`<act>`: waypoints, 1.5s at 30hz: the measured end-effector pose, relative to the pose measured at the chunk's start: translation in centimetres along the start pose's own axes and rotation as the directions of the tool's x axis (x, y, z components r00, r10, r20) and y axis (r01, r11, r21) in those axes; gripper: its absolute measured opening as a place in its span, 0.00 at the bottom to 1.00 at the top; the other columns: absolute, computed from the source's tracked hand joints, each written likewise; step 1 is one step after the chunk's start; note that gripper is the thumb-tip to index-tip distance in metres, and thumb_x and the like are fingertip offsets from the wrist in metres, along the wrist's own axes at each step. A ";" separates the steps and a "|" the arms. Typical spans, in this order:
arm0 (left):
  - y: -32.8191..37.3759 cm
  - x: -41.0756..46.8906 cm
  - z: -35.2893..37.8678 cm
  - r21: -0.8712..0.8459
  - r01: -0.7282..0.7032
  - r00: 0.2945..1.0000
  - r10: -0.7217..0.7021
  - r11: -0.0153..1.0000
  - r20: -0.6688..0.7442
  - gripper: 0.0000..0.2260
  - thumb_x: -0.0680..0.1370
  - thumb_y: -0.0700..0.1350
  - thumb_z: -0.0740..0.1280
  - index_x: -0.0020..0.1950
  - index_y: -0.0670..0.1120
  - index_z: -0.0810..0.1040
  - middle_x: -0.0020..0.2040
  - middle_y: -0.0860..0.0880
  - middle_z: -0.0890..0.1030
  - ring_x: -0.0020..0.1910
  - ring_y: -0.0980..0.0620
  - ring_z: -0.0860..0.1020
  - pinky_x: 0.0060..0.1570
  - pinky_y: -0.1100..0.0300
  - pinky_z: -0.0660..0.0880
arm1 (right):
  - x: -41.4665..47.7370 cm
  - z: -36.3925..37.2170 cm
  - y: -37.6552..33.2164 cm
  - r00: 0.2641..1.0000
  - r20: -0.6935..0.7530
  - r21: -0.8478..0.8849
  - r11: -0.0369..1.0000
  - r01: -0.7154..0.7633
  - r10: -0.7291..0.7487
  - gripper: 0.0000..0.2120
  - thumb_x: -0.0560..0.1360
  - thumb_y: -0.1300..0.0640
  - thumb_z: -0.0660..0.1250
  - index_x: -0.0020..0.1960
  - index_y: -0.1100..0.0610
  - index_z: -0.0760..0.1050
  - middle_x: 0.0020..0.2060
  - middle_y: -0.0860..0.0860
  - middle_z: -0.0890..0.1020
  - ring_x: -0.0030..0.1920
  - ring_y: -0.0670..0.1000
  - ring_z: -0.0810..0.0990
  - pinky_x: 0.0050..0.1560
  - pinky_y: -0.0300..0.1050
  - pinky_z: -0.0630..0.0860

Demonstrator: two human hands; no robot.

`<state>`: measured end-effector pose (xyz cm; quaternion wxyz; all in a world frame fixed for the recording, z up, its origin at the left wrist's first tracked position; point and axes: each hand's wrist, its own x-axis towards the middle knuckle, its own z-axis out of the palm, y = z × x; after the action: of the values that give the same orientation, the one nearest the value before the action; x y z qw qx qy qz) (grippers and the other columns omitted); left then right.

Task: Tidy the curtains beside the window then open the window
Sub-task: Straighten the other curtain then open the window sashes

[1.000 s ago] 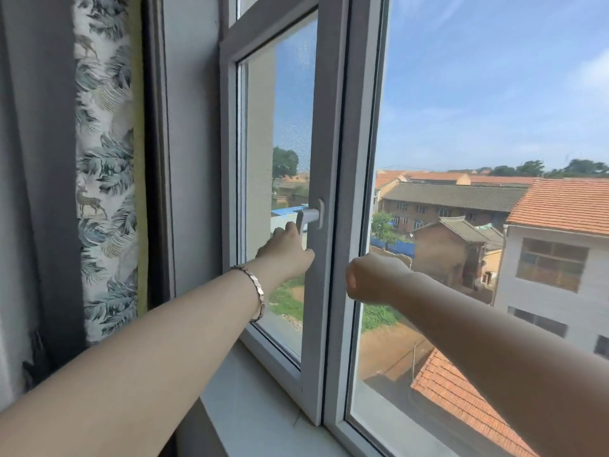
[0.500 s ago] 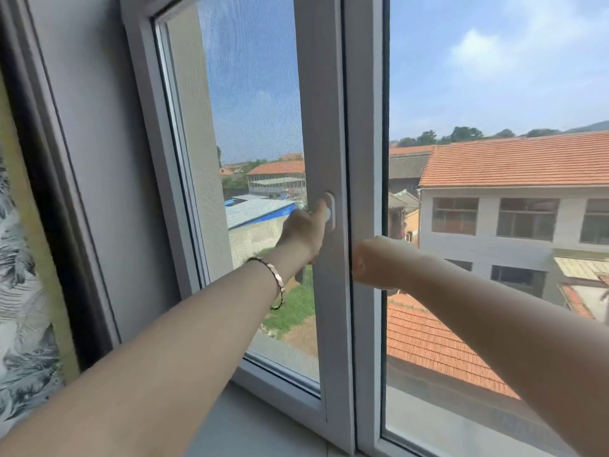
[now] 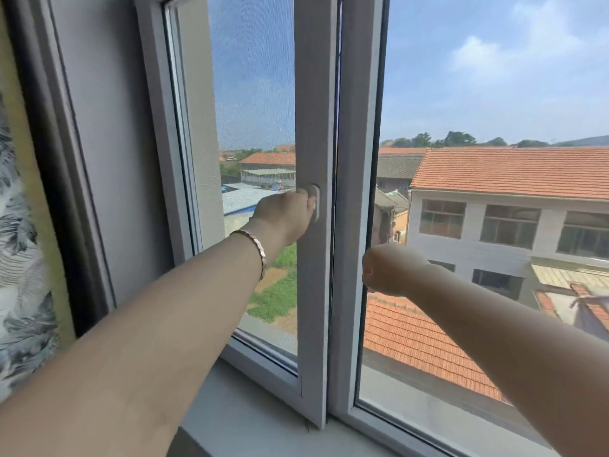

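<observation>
Scene: a person's two bare arms reach forward to a white-framed window, seen from a camera worn on the head.
Window sash (image 3: 314, 291): a white-framed pane on the left half, its right edge standing just beside the centre post with a thin dark gap between them; whether it is latched cannot be told.
Handle (image 3: 315, 201): a small white handle on the right stile of the sash, mostly covered by the hand.
Left hand (image 3: 285, 217): its grip is wrapped around the handle, fingers curled out of view on the far side.
Bracelet (image 3: 255, 253): a thin metal band on the left wrist.
Right hand (image 3: 392, 270): closed into a fist at the edge of the centre post (image 3: 357, 225), near the dark seal of the right pane; whether its grip pinches anything cannot be told.
Curtain (image 3: 19, 258): patterned with grey-blue leaves, hanging at the far left edge, well apart from both hands.
Sill (image 3: 250, 420): a pale ledge beneath the frame.
Outside: orange tiled roofs (image 3: 514, 171), a white building, green ground, trees and blue sky with cloud.
</observation>
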<state>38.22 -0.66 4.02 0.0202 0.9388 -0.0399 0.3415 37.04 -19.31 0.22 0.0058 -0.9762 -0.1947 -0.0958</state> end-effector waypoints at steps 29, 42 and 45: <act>-30.0 -25.2 -19.3 0.161 0.364 0.924 -0.334 0.917 -0.187 0.24 0.75 0.61 0.51 0.47 0.42 0.73 0.46 0.42 0.78 0.40 0.41 0.77 0.34 0.55 0.71 | -8.8 0.2 -33.6 0.999 0.029 0.026 0.999 0.018 -0.019 0.06 0.74 0.60 0.60 0.39 0.57 0.72 0.42 0.53 0.78 0.44 0.56 0.77 0.39 0.41 0.69; -28.7 -24.9 -14.0 -0.160 0.647 0.699 -0.663 0.746 -0.268 0.50 0.72 0.60 0.66 0.74 0.43 0.31 0.76 0.39 0.34 0.74 0.34 0.40 0.68 0.32 0.51 | -3.1 0.7 -41.2 0.980 0.008 0.055 0.979 0.197 -0.197 0.04 0.74 0.59 0.59 0.44 0.57 0.72 0.38 0.53 0.76 0.36 0.54 0.73 0.34 0.41 0.68; -29.8 -24.8 -13.5 -0.127 0.660 0.678 -0.661 0.740 -0.321 0.51 0.72 0.57 0.69 0.74 0.43 0.32 0.77 0.38 0.37 0.75 0.34 0.42 0.67 0.31 0.51 | -1.9 1.2 -41.8 0.968 0.008 0.017 0.968 0.252 -0.252 0.04 0.75 0.60 0.58 0.43 0.57 0.71 0.34 0.52 0.73 0.36 0.55 0.74 0.32 0.40 0.68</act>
<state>13.27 31.40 -1.88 0.1491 0.8145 0.3053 0.4702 19.65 18.66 -2.35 0.0005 -0.9438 -0.3181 -0.0894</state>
